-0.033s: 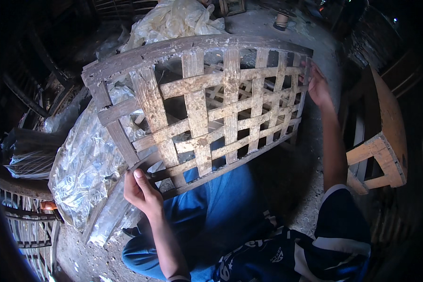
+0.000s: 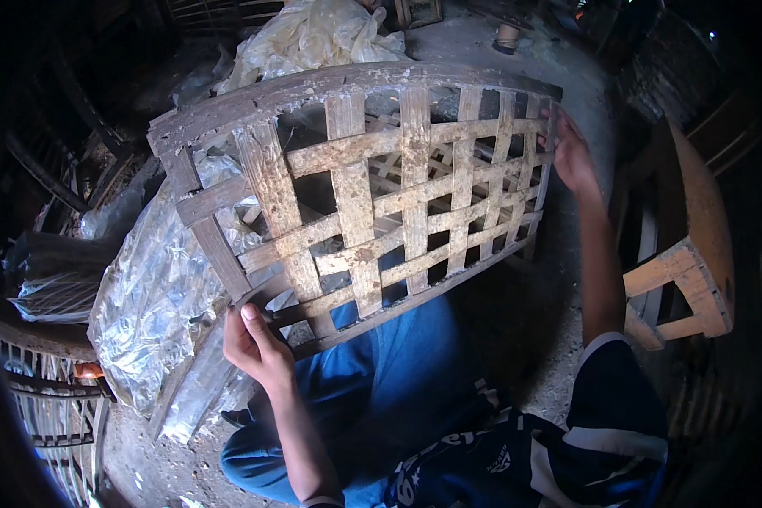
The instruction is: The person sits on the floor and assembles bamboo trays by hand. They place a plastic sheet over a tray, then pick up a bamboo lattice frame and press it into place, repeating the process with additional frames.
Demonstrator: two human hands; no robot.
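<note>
Between my two hands a woven wooden lattice panel (image 2: 415,173) is held tilted above my lap. Flat pale slats cross over and under inside its darker frame, which has a curved far edge; stains mark the slats. My left hand (image 2: 260,347) grips the near left corner, thumb on top. At the far right end, my right hand (image 2: 574,157) is closed around the side bar, its fingers partly hidden behind the frame. Through the gaps more lattice slats show beneath, but their shape is hard to make out.
Crumpled clear plastic sheeting (image 2: 157,296) lies left of the panel, and a yellowish plastic heap (image 2: 317,42) sits beyond it. A worn wooden stool (image 2: 694,271) lies at right. Slatted pieces (image 2: 55,415) are at lower left, and a spool (image 2: 507,38) stands far back.
</note>
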